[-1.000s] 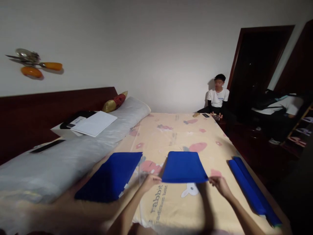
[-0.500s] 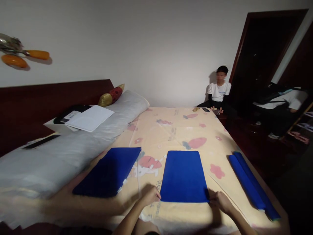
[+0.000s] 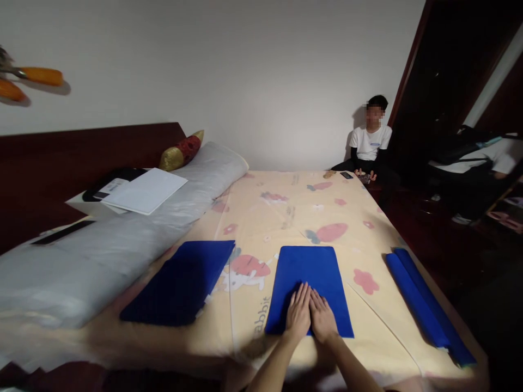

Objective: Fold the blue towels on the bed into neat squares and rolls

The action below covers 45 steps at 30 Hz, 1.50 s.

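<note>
A flat blue folded cloth (image 3: 307, 264) lies on the bed in front of me. Both my hands rest flat on its near half, side by side and touching. The fingers of my left hand (image 3: 299, 313) are stretched out, pointing away from me. Likewise my right hand (image 3: 322, 316) lies palm down with straight fingers. To the left is a darker-looking blue folded stack (image 3: 180, 286) with small white tags on its right edge. Two blue rolls of cloth (image 3: 420, 302) lie side by side near the bed's right edge.
The bed (image 3: 281, 218) has a carrot-and-rabbit sheet. Along the left lies a long grey bolster (image 3: 122, 256), with a white board (image 3: 145, 190) and a red-gold cushion (image 3: 183, 151) on it. A person (image 3: 371, 141) sits at the far right corner near a phone (image 3: 346, 175).
My hands have left the cloth's two near corners and come together on its middle, now flat. The camera view has shifted slightly. The cloths stay in place.
</note>
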Available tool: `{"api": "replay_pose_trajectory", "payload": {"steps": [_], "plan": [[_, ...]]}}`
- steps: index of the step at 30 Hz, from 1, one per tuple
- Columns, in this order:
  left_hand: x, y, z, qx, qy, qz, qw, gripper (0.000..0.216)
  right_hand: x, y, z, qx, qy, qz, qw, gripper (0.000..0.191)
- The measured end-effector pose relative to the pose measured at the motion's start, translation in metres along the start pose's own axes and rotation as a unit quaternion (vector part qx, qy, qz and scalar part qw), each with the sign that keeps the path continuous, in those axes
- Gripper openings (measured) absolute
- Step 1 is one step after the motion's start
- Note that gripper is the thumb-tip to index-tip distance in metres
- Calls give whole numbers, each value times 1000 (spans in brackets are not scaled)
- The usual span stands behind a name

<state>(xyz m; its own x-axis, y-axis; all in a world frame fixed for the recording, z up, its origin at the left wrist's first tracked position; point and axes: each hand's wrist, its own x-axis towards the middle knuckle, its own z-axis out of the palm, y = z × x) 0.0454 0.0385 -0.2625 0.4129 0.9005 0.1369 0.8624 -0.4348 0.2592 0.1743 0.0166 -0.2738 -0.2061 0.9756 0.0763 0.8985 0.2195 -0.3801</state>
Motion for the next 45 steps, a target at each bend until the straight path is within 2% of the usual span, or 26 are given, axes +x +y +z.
{"api": "replay_pose_trajectory", "payload": {"steps": [3,5,16,25,30,34,37,40,42,45], "plan": [[-9,-1,27,35,11,-9,999,58,0,-1,21,-6,7,-2,1000,57],[-16,-6,35,35,10,-26,999,56,-3,4,29,-11,20,-11,1000,53],[-15,-7,34,20,-21,-40,999,54,-5,13,42,-32,44,-25,998,51],[-18,-12,45,38,17,-28,999,54,-5,17,51,-70,100,-42,992,50],[-15,-12,46,57,25,-22,998,53,-4,17,50,-67,92,-47,992,49],[-24,-34,37,86,31,-1,996,53,-13,33,37,-64,82,-16,994,51],[-42,-65,26,122,54,-22,991,57,-30,58,26,-68,88,45,993,56],[-59,-92,17,149,69,-52,985,60,-47,81,20,-73,93,76,990,60],[-65,-102,14,159,67,-53,983,59,-54,88,18,-75,91,82,990,62],[-67,-102,9,169,66,-41,983,59,-54,86,16,-72,87,89,990,64]]}}
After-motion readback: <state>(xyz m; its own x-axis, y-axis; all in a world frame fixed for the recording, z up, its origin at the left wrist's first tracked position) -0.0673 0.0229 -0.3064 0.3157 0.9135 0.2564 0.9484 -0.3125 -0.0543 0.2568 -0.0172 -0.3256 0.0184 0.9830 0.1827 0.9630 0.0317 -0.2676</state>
